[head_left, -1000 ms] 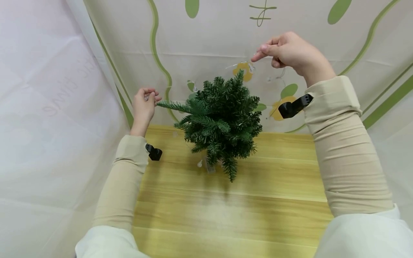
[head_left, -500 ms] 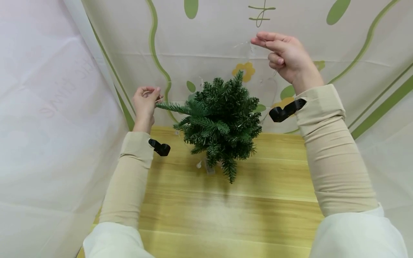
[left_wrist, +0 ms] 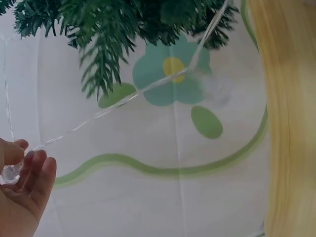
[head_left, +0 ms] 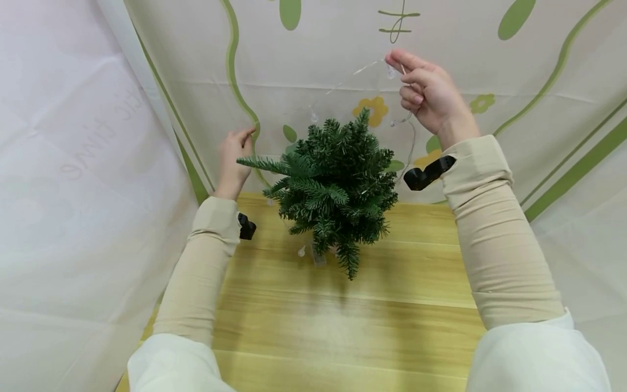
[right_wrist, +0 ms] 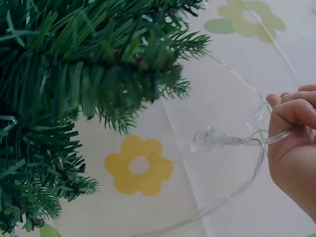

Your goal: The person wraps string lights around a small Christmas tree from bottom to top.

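Observation:
A small green artificial Christmas tree [head_left: 338,179] stands on the wooden table, between my two hands. Clear string lights [left_wrist: 101,113] run around its far side. At the tree's left, my left hand [head_left: 235,163] pinches the cord between thumb and fingers, and a clear bulb [left_wrist: 11,174] shows by its palm in the left wrist view. Up and right of the treetop, my right hand [head_left: 428,95] holds another stretch of the cord, its index and middle fingers extended. A clear bulb [right_wrist: 210,137] dangles from that cord, and a loop hangs toward the tree.
A patterned cloth backdrop [head_left: 313,49] rises right behind the tree, with another cloth wall [head_left: 73,218] at the left. On the wooden table [head_left: 343,326], a small clear box [head_left: 319,257] and a round bulb [head_left: 301,251] lie at the tree's foot.
My left hand has moved right and slightly up, past the long left branch tip. The right hand has turned and shifted down its arm line to the left, drawing the cord taut behind the treetop.

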The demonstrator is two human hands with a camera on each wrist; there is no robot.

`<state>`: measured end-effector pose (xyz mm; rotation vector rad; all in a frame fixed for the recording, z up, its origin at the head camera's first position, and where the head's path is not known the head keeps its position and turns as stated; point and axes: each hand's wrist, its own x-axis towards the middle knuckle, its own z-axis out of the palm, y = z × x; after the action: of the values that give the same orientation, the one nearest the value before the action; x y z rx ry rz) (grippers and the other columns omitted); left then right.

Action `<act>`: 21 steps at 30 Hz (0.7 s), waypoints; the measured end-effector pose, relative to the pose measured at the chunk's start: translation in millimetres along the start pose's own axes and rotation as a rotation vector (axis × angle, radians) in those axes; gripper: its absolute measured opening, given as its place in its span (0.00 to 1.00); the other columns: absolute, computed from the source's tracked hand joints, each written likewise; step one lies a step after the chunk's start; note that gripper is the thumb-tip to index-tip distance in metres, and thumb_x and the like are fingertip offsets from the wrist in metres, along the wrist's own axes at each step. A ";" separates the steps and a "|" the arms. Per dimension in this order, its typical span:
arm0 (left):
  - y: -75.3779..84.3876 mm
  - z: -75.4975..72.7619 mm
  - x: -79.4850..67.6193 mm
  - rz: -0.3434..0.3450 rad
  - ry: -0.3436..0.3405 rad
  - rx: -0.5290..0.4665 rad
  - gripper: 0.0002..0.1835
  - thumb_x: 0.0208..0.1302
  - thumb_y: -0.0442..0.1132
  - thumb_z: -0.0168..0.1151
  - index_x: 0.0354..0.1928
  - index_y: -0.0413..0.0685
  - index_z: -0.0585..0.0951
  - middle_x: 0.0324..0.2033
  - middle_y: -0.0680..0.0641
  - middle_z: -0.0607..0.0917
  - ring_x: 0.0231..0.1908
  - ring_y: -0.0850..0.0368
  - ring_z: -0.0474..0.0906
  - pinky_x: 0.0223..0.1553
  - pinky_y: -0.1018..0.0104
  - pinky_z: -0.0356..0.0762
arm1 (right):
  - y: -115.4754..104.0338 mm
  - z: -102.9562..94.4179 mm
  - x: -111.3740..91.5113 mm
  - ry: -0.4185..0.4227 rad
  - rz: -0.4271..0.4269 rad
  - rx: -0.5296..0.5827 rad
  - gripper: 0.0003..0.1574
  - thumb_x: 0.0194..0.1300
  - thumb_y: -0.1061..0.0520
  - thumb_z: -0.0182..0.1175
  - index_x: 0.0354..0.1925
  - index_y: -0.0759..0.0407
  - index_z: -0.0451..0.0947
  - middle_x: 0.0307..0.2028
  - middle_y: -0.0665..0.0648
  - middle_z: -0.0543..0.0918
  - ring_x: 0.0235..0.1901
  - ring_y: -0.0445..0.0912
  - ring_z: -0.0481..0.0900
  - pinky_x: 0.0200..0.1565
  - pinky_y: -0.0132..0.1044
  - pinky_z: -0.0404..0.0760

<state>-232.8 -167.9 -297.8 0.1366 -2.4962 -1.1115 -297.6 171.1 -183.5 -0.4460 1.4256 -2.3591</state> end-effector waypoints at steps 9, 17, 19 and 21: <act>11.5 1.8 4.1 -0.122 -0.155 -0.262 0.24 0.77 0.35 0.33 0.71 0.42 0.59 0.61 0.35 0.69 0.49 0.49 0.72 0.51 0.61 0.74 | 9.6 -19.4 -2.8 -0.007 0.045 0.017 0.39 0.70 0.71 0.41 0.74 0.55 0.46 0.76 0.49 0.49 0.10 0.36 0.54 0.15 0.24 0.50; 10.6 4.1 1.8 -0.170 -0.069 -0.396 0.23 0.73 0.45 0.49 0.63 0.39 0.65 0.55 0.34 0.79 0.41 0.61 0.77 0.55 0.60 0.76 | 18.2 -35.5 -6.5 0.010 0.031 0.052 0.41 0.70 0.72 0.40 0.75 0.55 0.42 0.76 0.48 0.46 0.10 0.36 0.54 0.15 0.23 0.50; 10.2 5.9 1.3 -0.140 -0.039 -0.386 0.22 0.72 0.47 0.50 0.59 0.37 0.69 0.51 0.36 0.81 0.37 0.65 0.77 0.50 0.63 0.78 | 19.4 -39.0 -8.3 0.008 0.033 0.050 0.41 0.70 0.72 0.39 0.75 0.54 0.41 0.77 0.47 0.44 0.10 0.36 0.54 0.16 0.23 0.50; 10.0 8.0 0.9 -0.113 0.008 -0.384 0.22 0.71 0.49 0.51 0.55 0.36 0.73 0.45 0.40 0.82 0.32 0.68 0.75 0.43 0.69 0.78 | 20.4 -42.4 -10.1 0.007 0.030 0.043 0.41 0.70 0.71 0.39 0.75 0.54 0.41 0.77 0.47 0.44 0.10 0.36 0.54 0.16 0.23 0.49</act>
<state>-236.1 -155.8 -295.0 0.1726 -2.2401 -1.6086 -304.5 199.9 -221.4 -0.4028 1.3726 -2.3645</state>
